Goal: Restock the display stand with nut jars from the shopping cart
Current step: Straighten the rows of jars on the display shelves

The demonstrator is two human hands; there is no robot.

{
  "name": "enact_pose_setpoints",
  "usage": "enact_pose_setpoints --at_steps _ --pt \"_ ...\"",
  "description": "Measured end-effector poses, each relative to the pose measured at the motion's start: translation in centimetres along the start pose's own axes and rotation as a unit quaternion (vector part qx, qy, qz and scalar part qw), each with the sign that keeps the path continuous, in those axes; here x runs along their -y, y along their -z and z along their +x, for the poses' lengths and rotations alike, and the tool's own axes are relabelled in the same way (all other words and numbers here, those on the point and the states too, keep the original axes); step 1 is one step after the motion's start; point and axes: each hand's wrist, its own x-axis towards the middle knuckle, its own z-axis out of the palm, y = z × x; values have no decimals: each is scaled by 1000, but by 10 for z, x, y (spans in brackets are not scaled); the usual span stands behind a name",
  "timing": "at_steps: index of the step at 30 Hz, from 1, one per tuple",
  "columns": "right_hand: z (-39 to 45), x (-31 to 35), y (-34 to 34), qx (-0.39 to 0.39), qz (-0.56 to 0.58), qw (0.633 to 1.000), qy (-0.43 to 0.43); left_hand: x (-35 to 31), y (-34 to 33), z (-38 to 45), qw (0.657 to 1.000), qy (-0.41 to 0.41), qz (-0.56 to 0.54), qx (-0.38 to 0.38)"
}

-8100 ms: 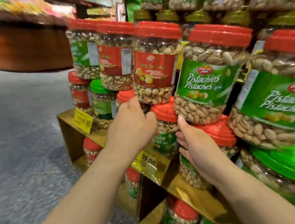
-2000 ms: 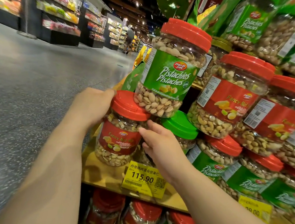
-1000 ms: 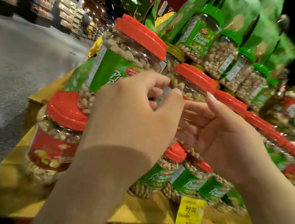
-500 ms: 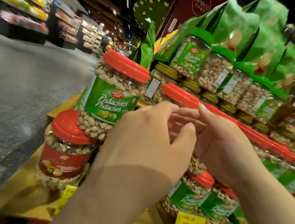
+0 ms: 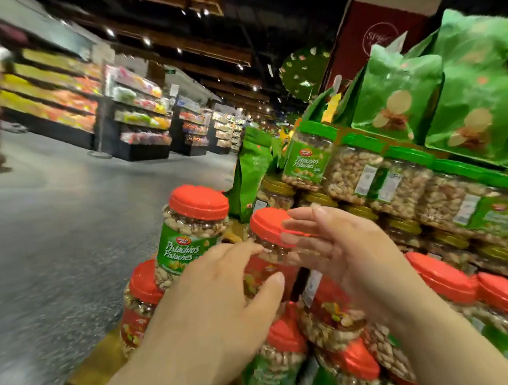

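A clear mixed-nut jar [image 5: 269,237] with a red lid and red label stands in the stack on the display stand [image 5: 90,372]. My left hand [image 5: 225,296] hovers at its left side with fingers and thumb spread loosely; contact is blurred. To the jar's right my right hand [image 5: 344,255] holds its fingers straight, their tips by the lid. Just left stands a green-labelled pistachio jar [image 5: 190,231] with a red lid, on top of another red-labelled jar [image 5: 140,306]. The shopping cart is out of view.
Several red-lidded jars [image 5: 444,280] fill the lower rows to the right. Green-lidded pistachio jars [image 5: 308,160] and green snack bags [image 5: 398,96] are stacked above. A grey aisle floor [image 5: 65,224] opens to the left, with stocked shelves [image 5: 142,122] beyond.
Both hands were curled around the red-lidded jar half a second ago; now their fingers have straightened and spread beside it. The view has tilted upward toward the aisle.
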Motion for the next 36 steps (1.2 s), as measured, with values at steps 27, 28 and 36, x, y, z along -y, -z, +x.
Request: enact_pose_setpoints --at_steps 27,28,36 --pt "173 -14 124 122 -159 976 -79 -24 -63 221 980 199 9 15" --pt "177 -18 120 129 -166 974 -87 -21 -64 227 977 214 -5 14" --pt "203 -31 103 122 -148 969 -159 6 -80 282 962 248 -54 99"
